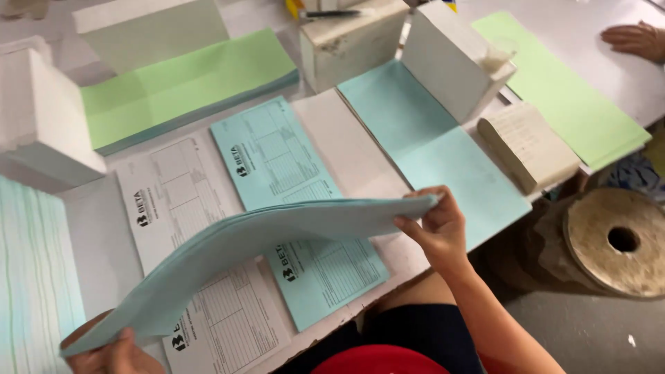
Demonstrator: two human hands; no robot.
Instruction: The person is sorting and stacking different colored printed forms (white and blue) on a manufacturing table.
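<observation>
- The right hand [440, 232] has its grip closed on the far end of a sheaf of light blue sheets [256, 253], thumb on top and fingers beneath.
- The left hand [111, 353], at the bottom edge of the view, pinches the near end of the same sheaf; the paper bows upward between the two hands, held above the table [97, 235].
- Under the sheaf lie a white printed form [173, 201] and, just beside it, a blue printed form [277, 159], both flat on the table.
- Further out sits a blank blue stack [443, 152], with a white block [450, 55] standing on its far end.
- A green stack [187, 90] lies beyond the forms; another green sheet [575, 97] lies at the right.
- Another person's hand [637, 38] rests at the top right corner.
</observation>
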